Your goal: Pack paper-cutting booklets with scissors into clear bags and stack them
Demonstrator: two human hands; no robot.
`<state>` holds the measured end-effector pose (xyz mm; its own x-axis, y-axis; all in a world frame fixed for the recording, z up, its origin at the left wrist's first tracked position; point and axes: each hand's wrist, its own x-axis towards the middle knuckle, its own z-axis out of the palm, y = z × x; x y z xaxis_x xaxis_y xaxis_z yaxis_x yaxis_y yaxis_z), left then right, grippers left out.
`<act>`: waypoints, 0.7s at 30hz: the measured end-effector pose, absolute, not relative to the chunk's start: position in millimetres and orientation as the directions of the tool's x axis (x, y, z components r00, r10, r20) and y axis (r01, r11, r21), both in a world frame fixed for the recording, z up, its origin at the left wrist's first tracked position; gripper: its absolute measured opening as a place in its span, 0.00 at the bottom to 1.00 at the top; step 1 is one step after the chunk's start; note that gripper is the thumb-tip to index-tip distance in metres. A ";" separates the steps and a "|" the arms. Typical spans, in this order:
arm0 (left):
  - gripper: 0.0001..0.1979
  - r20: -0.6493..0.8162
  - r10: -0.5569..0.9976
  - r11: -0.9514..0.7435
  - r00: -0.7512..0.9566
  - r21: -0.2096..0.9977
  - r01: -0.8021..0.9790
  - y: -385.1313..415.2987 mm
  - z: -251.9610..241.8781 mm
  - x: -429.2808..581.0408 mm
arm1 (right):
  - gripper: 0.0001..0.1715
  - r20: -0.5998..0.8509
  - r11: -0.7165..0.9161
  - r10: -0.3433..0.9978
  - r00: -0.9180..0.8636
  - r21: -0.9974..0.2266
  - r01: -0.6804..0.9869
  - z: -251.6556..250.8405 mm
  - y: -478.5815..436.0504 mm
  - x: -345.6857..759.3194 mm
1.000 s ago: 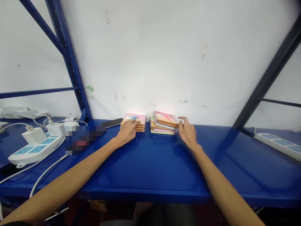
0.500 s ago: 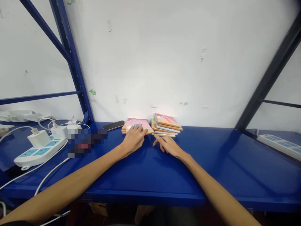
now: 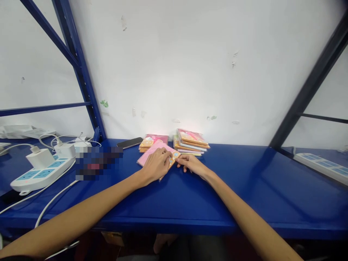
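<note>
A thin pink-and-orange notebook lies slanted on the blue table in front of two stacks. My left hand rests on top of it with bent fingers, gripping it near the middle and covering part of its cover. At its right corner, my right hand pinches the edge between thumb and fingers. Just behind is a short stack of similar notebooks, pink and orange on top. To its right stands a taller stack of notebooks with orange, white and yellowish edges.
A black phone lies left of the stacks. Farther left, a white power strip holds plugged chargers and trailing white cables, beside a pixelated dark item. Blue rack posts and a white wall stand behind. Another power strip lies far right.
The pink-and-orange notebook has come off the left stack toward me, turning slantwise under my left hand. My right hand has closed its fingers on its corner.
</note>
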<state>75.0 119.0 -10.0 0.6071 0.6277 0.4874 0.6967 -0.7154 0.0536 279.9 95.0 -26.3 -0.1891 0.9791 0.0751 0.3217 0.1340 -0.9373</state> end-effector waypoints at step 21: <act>0.11 0.265 0.932 -0.340 0.246 0.410 0.846 160.3 2.3 53.6 | 0.19 0.141 0.146 0.989 -0.040 -0.941 0.305 -13.4 87.6 282.1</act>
